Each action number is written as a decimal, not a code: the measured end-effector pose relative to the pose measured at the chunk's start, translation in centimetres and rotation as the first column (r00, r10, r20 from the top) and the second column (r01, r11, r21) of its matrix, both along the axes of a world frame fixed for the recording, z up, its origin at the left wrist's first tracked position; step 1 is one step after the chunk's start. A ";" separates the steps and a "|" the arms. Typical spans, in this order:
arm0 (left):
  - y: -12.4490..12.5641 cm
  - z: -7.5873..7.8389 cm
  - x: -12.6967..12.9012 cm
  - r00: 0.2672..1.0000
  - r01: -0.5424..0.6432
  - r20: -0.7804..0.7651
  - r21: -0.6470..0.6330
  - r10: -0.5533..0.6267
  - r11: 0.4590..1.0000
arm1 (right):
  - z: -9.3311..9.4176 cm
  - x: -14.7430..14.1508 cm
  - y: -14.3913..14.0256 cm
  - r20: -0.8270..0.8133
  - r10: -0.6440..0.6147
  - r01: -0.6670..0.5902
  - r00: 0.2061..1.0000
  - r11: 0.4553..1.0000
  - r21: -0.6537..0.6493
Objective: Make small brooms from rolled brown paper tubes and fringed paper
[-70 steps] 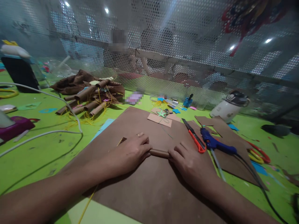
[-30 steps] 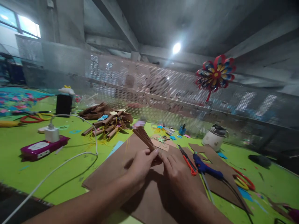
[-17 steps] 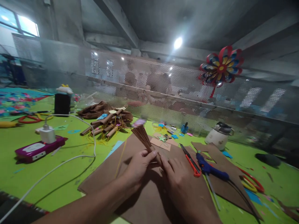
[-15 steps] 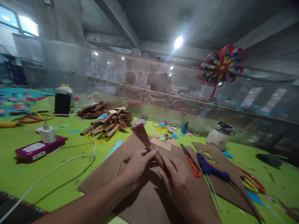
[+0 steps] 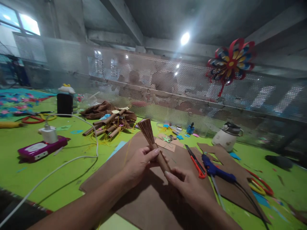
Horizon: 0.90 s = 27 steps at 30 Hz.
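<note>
A rolled brown paper tube (image 5: 154,145) is being held up above the table (image 5: 28,172) by both hands. It is being pinched near its middle by the left hand (image 5: 139,163), with the thumb laid across the tube and the other fingers curled behind it. The lower end of the tube is being gripped by the right hand (image 5: 185,185), whose fingers are closed around it. The tube is being held tilted, its frayed, fanned-out upper end pointing up and away from the person.

Under the hands, a large brown sheet (image 5: 144,204) is lying flat on the green table. Just to the right of the hands, an orange utility knife (image 5: 196,159) and a blue glue gun (image 5: 216,171) are resting on the sheet, near each other, the gun's dark cord trailing off to the right. Red-and-yellow scissors (image 5: 260,185) are lying farther right. A white pot (image 5: 226,135) is standing near the mesh screen (image 5: 168,86) at the back.

To the left, well apart from the hands, a pile of rolled brown tubes (image 5: 107,123) is lying beside yellow strands. A white cable (image 5: 59,166) is running across the table to a white plug (image 5: 49,134) sitting on a magenta device (image 5: 39,150). A red, blue and yellow paper pinwheel (image 5: 231,62) is hanging above the screen.
</note>
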<state>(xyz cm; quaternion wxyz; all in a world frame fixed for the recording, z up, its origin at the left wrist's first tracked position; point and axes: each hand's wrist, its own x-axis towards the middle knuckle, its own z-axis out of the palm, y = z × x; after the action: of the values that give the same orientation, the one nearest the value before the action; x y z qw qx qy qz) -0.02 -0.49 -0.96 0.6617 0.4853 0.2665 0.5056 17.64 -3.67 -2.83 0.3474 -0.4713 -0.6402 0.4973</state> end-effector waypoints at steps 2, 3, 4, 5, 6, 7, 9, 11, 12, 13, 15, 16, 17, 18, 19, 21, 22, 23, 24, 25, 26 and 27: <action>0.0 0.0 0.0 1.000 -0.003 0.006 -0.012 0.003 1.000 | -0.1 -0.2 -0.2 -0.032 -0.025 0.024 0.999 0.999 -0.037; 0.0 0.0 0.0 1.000 -0.003 0.011 -0.013 0.003 1.000 | -0.2 -0.4 -0.3 -0.011 -0.051 0.051 0.999 0.999 0.014; 0.0 0.0 0.0 1.000 0.000 0.019 -0.011 0.001 1.000 | -0.3 -0.6 -0.5 0.027 -0.082 0.079 0.996 0.992 0.097; 0.0 -0.1 0.0 1.000 0.002 0.028 -0.007 -0.002 1.000 | -0.4 -0.8 -0.7 0.073 -0.117 0.101 0.990 0.976 0.193; 0.1 -0.1 0.1 0.999 0.001 0.035 -0.006 0.000 1.000 | -0.6 -0.9 -0.9 0.119 -0.151 0.112 0.981 0.951 0.287; 0.1 -0.2 0.1 0.999 -0.006 0.040 -0.010 0.006 1.000 | -0.8 -1.1 -1.1 0.156 -0.179 0.112 0.972 0.925 0.362; 0.2 -0.2 0.0 0.998 -0.018 0.052 -0.027 0.020 0.999 | -1.1 -1.4 -1.4 0.187 -0.204 0.102 0.961 0.890 0.445; 0.2 -0.3 0.0 0.997 -0.018 0.075 -0.036 0.021 0.999 | -1.3 -1.5 -1.5 0.183 -0.213 0.101 0.960 0.869 0.484; 0.2 -0.2 0.0 0.996 -0.013 0.089 -0.038 0.016 0.999 | -1.3 -1.5 -1.6 0.173 -0.220 0.109 0.960 0.864 0.491; 0.1 -0.2 0.0 0.995 -0.006 0.102 -0.038 0.010 0.999 | -1.3 -1.6 -1.6 0.155 -0.220 0.121 0.963 0.867 0.483; 0.0 0.0 -0.1 0.993 0.007 0.118 -0.041 -0.002 0.999 | -1.3 -1.7 -1.6 0.085 -0.198 0.149 0.977 0.904 0.401; -0.1 0.1 -0.1 0.992 0.012 0.124 -0.042 -0.007 0.999 | -1.4 -1.8 -1.6 0.034 -0.174 0.153 0.984 0.929 0.337; -0.2 0.3 -0.2 0.992 0.017 0.129 -0.041 -0.011 0.999 | -1.4 -2.0 -1.5 -0.021 -0.143 0.144 0.989 0.954 0.265; -0.2 0.4 -0.2 0.991 0.021 0.134 -0.038 -0.016 0.999 | -1.4 -2.1 -1.5 -0.087 -0.115 0.130 0.990 0.971 0.198; -0.3 0.5 -0.3 0.990 0.026 0.138 -0.034 -0.021 0.999 | -1.5 -2.3 -1.4 -0.156 -0.087 0.109 0.984 0.985 0.137; -0.5 0.7 -0.4 0.990 0.025 0.138 -0.025 -0.021 0.999 | -1.8 -2.6 -1.1 -0.285 -0.044 0.050 0.958 0.999 0.014; -0.5 0.7 -0.4 0.990 0.024 0.137 -0.026 -0.020 0.999 | -2.0 -2.8 -1.0 -0.337 -0.019 0.002 0.941 0.999 -0.052; -0.6 0.7 -0.4 0.990 0.023 0.138 -0.034 -0.018 0.999 | -2.3 -2.8 -0.9 -0.375 0.010 -0.053 0.927 0.993 -0.106; -0.6 0.7 -0.4 0.990 0.024 0.141 -0.044 -0.018 0.999 | -2.5 -2.9 -0.9 -0.395 0.043 -0.106 0.918 0.985 -0.137; -0.7 0.6 -0.4 0.989 0.027 0.148 -0.056 -0.019 0.998 | -2.7 -2.9 -0.8 -0.396 0.079 -0.148 0.915 0.978 -0.149; -0.7 0.5 -0.3 0.987 0.031 0.158 -0.066 -0.021 0.997 | -2.9 -2.9 -0.8 -0.383 0.104 -0.171 0.918 0.975 -0.144; -0.7 0.5 -0.3 0.986 0.034 0.167 -0.072 -0.021 0.997 | -3.1 -2.9 -0.8 -0.359 0.113 -0.168 0.927 0.978 -0.126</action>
<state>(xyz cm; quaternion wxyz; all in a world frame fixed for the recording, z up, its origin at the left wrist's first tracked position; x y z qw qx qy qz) -0.30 -1.22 -0.48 0.7061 0.4201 0.2222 0.5249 14.70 -4.46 -5.89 0.3815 -0.3537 -0.5599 0.6449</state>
